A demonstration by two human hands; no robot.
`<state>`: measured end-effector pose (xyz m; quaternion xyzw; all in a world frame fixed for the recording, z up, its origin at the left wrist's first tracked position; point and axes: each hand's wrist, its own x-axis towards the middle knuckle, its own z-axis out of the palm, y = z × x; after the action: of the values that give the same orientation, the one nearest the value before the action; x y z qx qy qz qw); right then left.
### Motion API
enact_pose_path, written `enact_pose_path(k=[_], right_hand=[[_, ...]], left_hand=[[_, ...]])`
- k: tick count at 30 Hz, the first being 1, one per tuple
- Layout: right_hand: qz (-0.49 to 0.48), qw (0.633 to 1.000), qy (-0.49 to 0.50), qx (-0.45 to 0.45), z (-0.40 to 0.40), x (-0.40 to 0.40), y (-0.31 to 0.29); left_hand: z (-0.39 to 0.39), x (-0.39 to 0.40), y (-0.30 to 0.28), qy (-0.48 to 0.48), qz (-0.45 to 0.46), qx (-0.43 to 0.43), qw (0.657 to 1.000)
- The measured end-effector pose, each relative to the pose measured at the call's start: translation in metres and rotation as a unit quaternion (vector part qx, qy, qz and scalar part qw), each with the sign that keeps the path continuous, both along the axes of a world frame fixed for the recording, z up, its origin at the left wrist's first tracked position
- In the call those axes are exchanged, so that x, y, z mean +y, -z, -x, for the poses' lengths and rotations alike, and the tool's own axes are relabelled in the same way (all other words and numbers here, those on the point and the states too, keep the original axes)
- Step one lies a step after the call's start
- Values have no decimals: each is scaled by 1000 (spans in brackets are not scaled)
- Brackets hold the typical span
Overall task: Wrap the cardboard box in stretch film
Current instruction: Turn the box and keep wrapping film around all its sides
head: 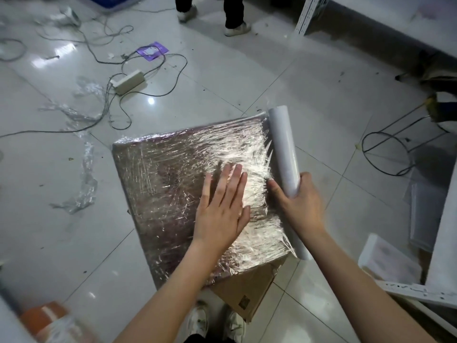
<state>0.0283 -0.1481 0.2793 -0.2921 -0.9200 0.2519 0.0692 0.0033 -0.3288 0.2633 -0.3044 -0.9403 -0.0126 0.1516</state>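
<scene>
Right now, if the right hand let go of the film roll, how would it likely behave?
The film roll is a smooth cylinder, so it would probably roll. Film joining it to the cardboard box may check it. It looks stiff in the right hand.

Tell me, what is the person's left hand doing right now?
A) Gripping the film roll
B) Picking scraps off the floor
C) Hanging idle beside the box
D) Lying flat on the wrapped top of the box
D: the left hand lies with fingers straight on the film-covered top of the cardboard box, while the right hand grips the film roll.
</scene>
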Motion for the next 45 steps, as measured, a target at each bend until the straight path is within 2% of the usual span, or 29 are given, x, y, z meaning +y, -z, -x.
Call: enact_pose_path(k=[3,8,14,21,25,30,32,37,41,45], right_hand=[[-12,1000,4,-5,-1,-1,0],[21,999,-33,26,-7,3,1],[9,997,-62,53,-12,14,-2],[106,992,-3,64,-6,21,-1],[227,973,-11,35,1,26,6],[234,971,-26,48,8,30,7],[259,964,-19,61,10,32,9],[272,960,-44,53,10,35,6],[257,962,-59,67,9,39,6],[275,956,-13,97,12,39,7]], left_hand=[[18,-3,-2,-13,46,-18,999],[13,-2,6,1,19,-16,1000],[14,-4,7,5,7,-4,1000],[13,-6,8,1,13,-15,1000],[8,-2,1,-10,-9,-15,1000],[25,24,-22,-36,-30,23,999],[43,38,-31,-23,-8,33,999],[69,50,-31,-22,50,-3,998],[70,50,-27,-15,39,1,999],[70,51,-28,-11,36,-4,999]])
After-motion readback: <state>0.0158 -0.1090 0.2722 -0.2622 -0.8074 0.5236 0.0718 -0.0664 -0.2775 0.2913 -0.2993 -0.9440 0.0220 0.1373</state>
